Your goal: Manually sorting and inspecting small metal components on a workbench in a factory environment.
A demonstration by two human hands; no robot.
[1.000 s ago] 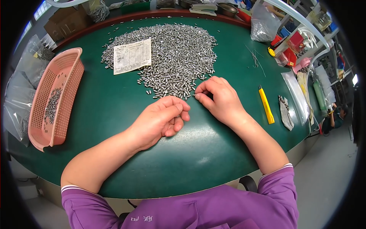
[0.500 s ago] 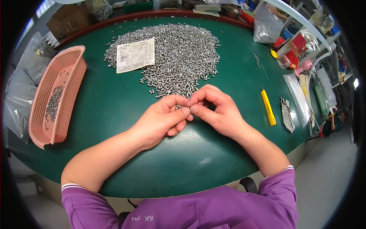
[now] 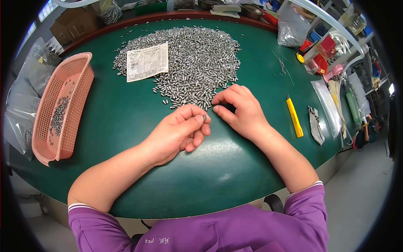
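Note:
Between the thumb and forefinger of my left hand (image 3: pixel 178 131) is a small metal cylinder (image 3: pixel 204 118), its end showing at the fingertips. The other fingers of that hand curl loosely below. My right hand (image 3: pixel 241 110) is just to the right, at the near tip of a big pile of small silvery metal cylinders (image 3: pixel 193 59). Its thumb and forefinger are apart, with nothing visible between them. A printed paper slip (image 3: pixel 147 63) lies on the left part of the pile.
On the left of the green table (image 3: pixel 126 113) stands a pink perforated basket (image 3: pixel 86 94) with small metal parts (image 3: pixel 59 115) inside. A yellow-handled tool (image 3: pixel 294 117), a grey cloth-like strip (image 3: pixel 315 126) and thin wires (image 3: pixel 283 65) lie on the right. Clear plastic bags (image 3: pixel 21 105) sit beyond the basket.
My hands were together at the fingertips. My right hand has parted from the left and moved slightly up toward the pile, while my left hand stays in place with the metal cylinder.

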